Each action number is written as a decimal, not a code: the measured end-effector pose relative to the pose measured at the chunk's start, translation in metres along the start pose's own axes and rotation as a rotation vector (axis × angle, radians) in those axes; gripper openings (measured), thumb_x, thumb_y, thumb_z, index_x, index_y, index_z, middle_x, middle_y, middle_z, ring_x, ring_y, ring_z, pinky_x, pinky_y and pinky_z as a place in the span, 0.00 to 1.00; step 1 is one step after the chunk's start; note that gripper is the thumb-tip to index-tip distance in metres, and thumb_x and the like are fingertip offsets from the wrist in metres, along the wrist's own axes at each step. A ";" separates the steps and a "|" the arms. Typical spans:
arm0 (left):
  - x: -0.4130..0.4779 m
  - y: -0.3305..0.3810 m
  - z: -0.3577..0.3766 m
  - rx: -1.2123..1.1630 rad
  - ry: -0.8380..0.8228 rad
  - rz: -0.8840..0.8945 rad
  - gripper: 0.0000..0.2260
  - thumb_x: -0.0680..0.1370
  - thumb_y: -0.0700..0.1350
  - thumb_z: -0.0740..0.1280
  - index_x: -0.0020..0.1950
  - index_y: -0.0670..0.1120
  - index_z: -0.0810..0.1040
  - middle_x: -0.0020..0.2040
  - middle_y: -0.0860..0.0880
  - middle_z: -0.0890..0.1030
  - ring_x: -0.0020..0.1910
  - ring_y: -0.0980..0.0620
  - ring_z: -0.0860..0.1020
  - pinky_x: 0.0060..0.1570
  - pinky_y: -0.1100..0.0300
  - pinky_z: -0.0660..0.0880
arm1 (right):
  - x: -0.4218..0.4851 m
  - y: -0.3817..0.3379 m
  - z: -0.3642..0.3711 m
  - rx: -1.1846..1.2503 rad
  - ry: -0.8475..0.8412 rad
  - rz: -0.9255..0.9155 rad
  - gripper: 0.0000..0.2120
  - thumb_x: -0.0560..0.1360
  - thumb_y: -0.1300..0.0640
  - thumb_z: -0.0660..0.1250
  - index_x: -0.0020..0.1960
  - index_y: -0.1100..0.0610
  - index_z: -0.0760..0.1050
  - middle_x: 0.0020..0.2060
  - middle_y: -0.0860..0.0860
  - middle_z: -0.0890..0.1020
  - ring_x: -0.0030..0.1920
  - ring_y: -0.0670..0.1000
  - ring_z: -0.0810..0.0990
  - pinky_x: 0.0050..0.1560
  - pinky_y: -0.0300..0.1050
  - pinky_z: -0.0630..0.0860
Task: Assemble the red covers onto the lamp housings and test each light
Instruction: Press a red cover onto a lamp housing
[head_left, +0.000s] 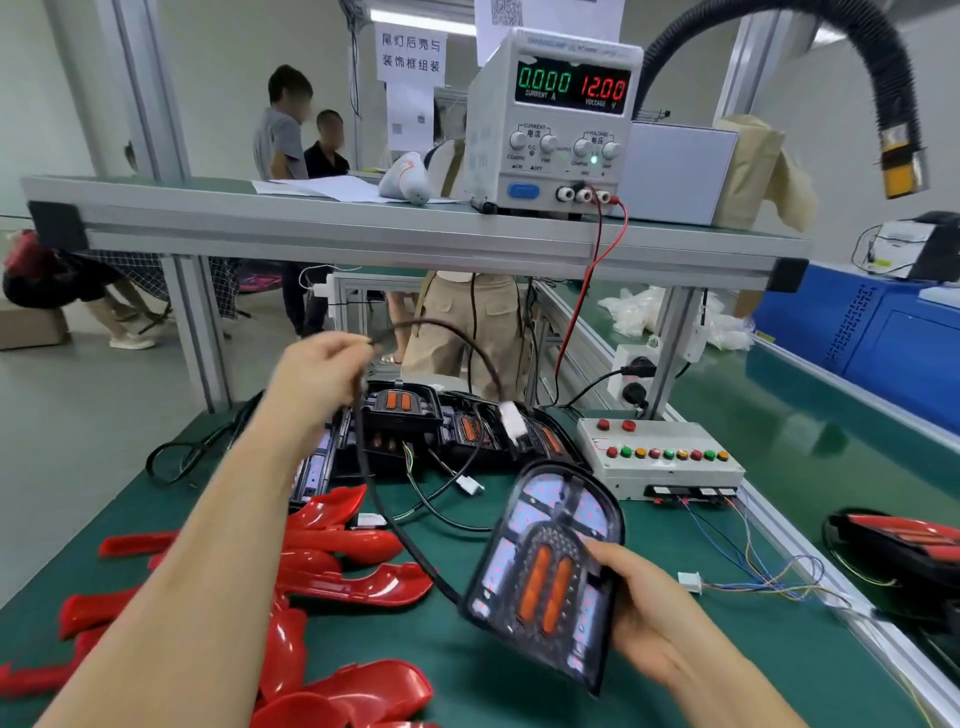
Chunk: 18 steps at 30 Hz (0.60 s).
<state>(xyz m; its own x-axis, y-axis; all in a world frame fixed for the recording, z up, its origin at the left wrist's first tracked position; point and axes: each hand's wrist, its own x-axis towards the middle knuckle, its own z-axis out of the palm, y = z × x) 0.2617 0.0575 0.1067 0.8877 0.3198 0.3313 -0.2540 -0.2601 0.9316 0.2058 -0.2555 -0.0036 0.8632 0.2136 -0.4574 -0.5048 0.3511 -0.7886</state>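
My right hand (636, 605) grips a black lamp housing (540, 571) with two orange strips, tilted up above the green mat. Its black cable (395, 530) loops up to my left hand (317, 379), which pinches it raised above the bench. The cable's white connector (513, 422) hangs in the air to the right of that hand. Several red covers (337, 571) lie scattered on the mat at lower left. More black housings (415, 426) are piled behind, under my left hand.
A grey test box (665, 457) with coloured buttons stands to the right, with a loose white plug (690, 582) on thin wires in front. A power supply (556, 124) reading 12.00 V sits on the upper shelf. People stand beyond the bench.
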 end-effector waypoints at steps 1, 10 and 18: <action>-0.008 0.002 0.014 0.058 -0.088 0.006 0.08 0.77 0.43 0.66 0.40 0.52 0.81 0.28 0.55 0.77 0.29 0.58 0.73 0.29 0.65 0.69 | -0.009 0.004 -0.003 0.020 0.027 0.002 0.08 0.75 0.60 0.67 0.49 0.65 0.80 0.41 0.62 0.85 0.35 0.59 0.85 0.34 0.51 0.81; -0.043 -0.011 0.129 0.755 -0.465 0.174 0.16 0.81 0.39 0.58 0.67 0.46 0.76 0.53 0.46 0.77 0.53 0.45 0.77 0.51 0.58 0.71 | -0.055 0.035 0.009 0.436 0.077 -0.087 0.13 0.66 0.60 0.66 0.38 0.70 0.83 0.40 0.67 0.84 0.35 0.65 0.84 0.37 0.59 0.78; -0.085 -0.021 0.133 0.693 -0.672 0.120 0.33 0.81 0.38 0.55 0.79 0.50 0.38 0.79 0.52 0.38 0.78 0.51 0.46 0.75 0.54 0.52 | -0.050 0.060 0.024 0.671 0.219 -0.074 0.19 0.81 0.54 0.60 0.67 0.64 0.72 0.59 0.65 0.79 0.58 0.66 0.78 0.52 0.64 0.74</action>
<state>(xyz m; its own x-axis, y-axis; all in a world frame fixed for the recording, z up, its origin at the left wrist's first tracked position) 0.2423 -0.0852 0.0393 0.9595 -0.2744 0.0637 -0.2653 -0.8047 0.5310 0.1321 -0.2230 -0.0180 0.8416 0.0040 -0.5401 -0.2798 0.8586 -0.4296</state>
